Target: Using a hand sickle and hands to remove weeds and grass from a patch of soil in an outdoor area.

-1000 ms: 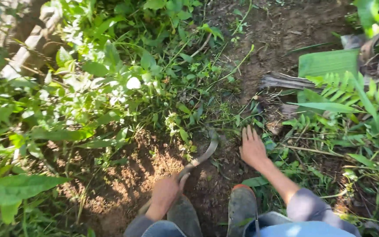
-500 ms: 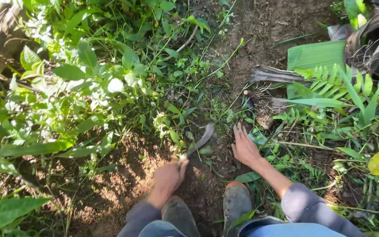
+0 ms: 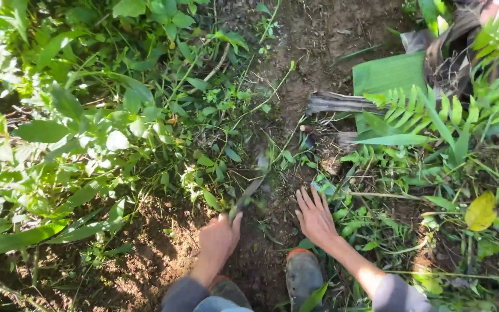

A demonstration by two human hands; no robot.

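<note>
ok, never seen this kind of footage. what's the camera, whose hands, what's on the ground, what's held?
There is one view only, from a camera worn on a person's head, looking down at their own two bare hands. No machine is involved. The left hand grips the handle of a curved, dull metal blade that points up into the low green weeds. The right hand lies flat with fingers spread on the bare brown soil, holding nothing. Below sit two worn grey boots. To the right are a green fern frond and a yellow leaf.

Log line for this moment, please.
left hand: grips sickle, blade in weeds | right hand: flat on soil, fingers spread
</note>
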